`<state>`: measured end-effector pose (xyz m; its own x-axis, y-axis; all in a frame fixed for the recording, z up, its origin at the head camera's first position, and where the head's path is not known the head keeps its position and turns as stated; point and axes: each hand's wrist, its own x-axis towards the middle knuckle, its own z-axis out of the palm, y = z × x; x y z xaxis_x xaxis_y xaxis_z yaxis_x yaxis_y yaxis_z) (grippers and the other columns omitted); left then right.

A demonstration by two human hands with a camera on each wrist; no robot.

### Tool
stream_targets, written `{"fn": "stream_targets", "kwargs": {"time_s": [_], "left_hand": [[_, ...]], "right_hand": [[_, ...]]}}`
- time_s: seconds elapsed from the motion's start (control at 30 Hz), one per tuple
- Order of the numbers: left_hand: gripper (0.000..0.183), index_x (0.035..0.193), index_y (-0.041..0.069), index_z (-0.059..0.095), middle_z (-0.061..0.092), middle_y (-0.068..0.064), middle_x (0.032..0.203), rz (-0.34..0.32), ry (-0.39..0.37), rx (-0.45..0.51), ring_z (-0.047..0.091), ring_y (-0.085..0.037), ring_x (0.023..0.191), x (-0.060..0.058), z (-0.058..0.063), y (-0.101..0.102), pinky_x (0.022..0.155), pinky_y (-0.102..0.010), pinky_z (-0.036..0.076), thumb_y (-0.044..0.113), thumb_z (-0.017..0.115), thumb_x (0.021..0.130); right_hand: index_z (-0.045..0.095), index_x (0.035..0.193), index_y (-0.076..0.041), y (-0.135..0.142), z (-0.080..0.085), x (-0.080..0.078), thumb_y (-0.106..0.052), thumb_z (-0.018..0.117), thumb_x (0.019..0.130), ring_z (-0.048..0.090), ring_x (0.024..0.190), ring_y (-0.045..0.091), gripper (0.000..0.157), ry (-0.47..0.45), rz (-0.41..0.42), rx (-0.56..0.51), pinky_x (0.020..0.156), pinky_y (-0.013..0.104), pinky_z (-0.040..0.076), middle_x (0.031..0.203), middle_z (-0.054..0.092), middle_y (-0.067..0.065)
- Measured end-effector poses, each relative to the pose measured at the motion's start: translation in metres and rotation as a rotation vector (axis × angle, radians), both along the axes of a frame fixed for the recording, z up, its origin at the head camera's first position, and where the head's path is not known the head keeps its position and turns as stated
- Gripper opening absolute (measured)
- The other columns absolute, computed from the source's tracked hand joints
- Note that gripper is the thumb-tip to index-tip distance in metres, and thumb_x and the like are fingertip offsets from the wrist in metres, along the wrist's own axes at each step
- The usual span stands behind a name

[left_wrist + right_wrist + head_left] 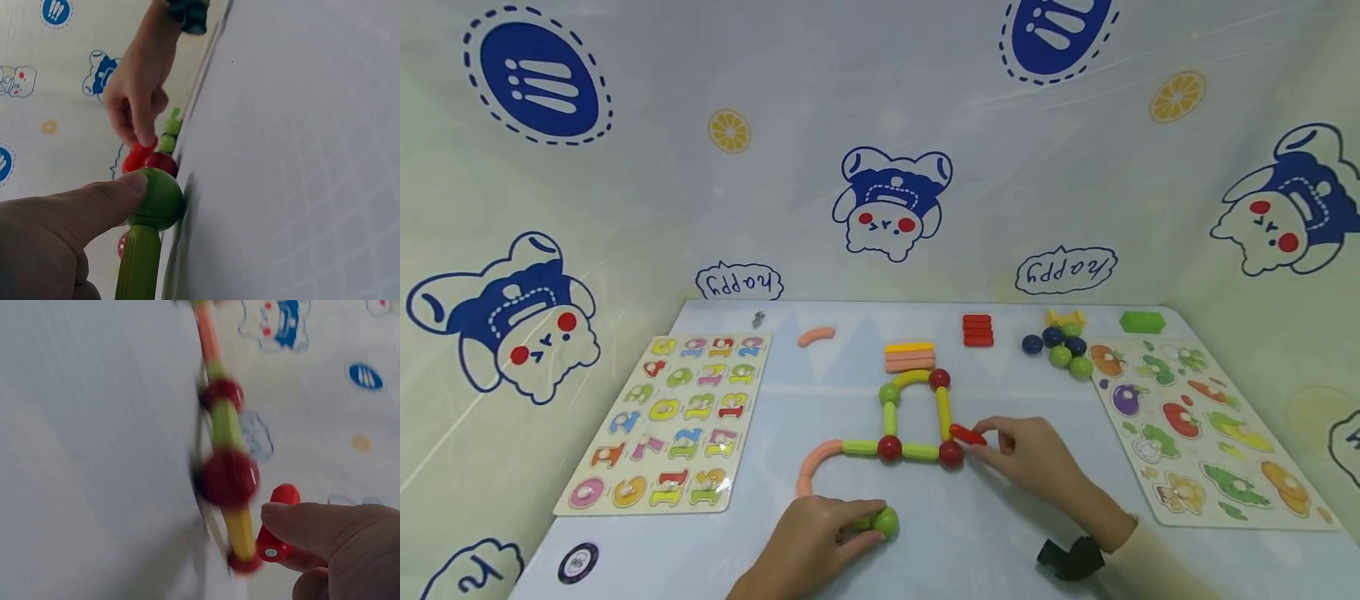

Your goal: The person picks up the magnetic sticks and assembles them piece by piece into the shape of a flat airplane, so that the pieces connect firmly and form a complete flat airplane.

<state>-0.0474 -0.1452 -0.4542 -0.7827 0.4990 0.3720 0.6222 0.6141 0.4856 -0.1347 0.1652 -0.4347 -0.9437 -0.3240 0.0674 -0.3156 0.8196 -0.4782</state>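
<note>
With thumb and finger, my left hand (820, 537) grips a green ball (887, 522), which joins a green rod (138, 262) in the left wrist view. My right hand (1037, 458) pinches a short red magnetic rod (967, 435), a metal disc showing in its end in the right wrist view. That rod is right beside a red ball (951, 455), the corner of a four-sided shape of rods and balls. Yellow rods (943, 412) and green rods (920, 452) form its sides. From another red ball (890, 448), a green rod leads left to a pink curved rod (814, 463) that bends towards my left hand.
Number puzzle board (658, 425) lies left, vegetable puzzle board (1210, 437) right. Behind the shape are pink rods (910, 364) and red rods (977, 331). Blue balls (1032, 344) and green balls (1081, 367) cluster near a green block (1142, 322). A round black disc (578, 563) lies front left.
</note>
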Motion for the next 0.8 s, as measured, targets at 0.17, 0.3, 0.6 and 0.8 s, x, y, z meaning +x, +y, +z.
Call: {"fn": "stream_targets", "kwargs": {"time_s": [0.17, 0.3, 0.6, 0.8], "left_hand": [[0.030, 0.109, 0.026, 0.070, 0.066, 0.021, 0.083, 0.014, -0.057, -0.012, 0.045, 0.019, 0.062, 0.000, 0.003, 0.000, 0.062, -0.009, 0.041, 0.040, 0.070, 0.082], [0.031, 0.110, 0.025, 0.070, 0.067, 0.020, 0.083, 0.012, -0.087, -0.026, 0.045, 0.017, 0.060, 0.000, 0.005, 0.001, 0.061, -0.010, 0.041, 0.041, 0.069, 0.082], [0.033, 0.110, 0.024, 0.070, 0.067, 0.019, 0.083, 0.019, -0.103, -0.038, 0.043, 0.015, 0.058, -0.001, 0.007, 0.002, 0.060, -0.011, 0.041, 0.043, 0.067, 0.083], [0.032, 0.109, 0.024, 0.071, 0.067, 0.020, 0.080, 0.028, -0.099, -0.035, 0.042, 0.016, 0.057, -0.001, 0.006, 0.002, 0.058, -0.010, 0.039, 0.043, 0.068, 0.083]], "right_hand": [[0.070, 0.098, -0.026, -0.025, 0.000, 0.040, -0.037, 0.073, 0.080, 0.035, 0.044, 0.001, 0.022, -0.032, 0.205, 0.026, 0.043, 0.019, 0.031, 0.048, 0.037, -0.016], [0.071, 0.096, -0.025, -0.041, 0.001, 0.059, -0.042, 0.069, 0.082, 0.035, 0.043, 0.001, 0.022, -0.120, 0.304, 0.027, 0.043, 0.019, 0.031, 0.048, 0.036, -0.016], [0.069, 0.090, -0.026, -0.058, -0.010, 0.075, -0.049, 0.063, 0.085, 0.034, 0.045, -0.002, 0.024, -0.123, 0.390, -0.010, 0.044, 0.018, 0.028, 0.049, 0.034, -0.020], [0.069, 0.091, -0.030, -0.066, -0.012, 0.086, -0.057, 0.062, 0.081, 0.037, 0.046, -0.003, 0.030, -0.202, 0.441, -0.059, 0.046, 0.017, 0.033, 0.049, 0.037, -0.021]]}}
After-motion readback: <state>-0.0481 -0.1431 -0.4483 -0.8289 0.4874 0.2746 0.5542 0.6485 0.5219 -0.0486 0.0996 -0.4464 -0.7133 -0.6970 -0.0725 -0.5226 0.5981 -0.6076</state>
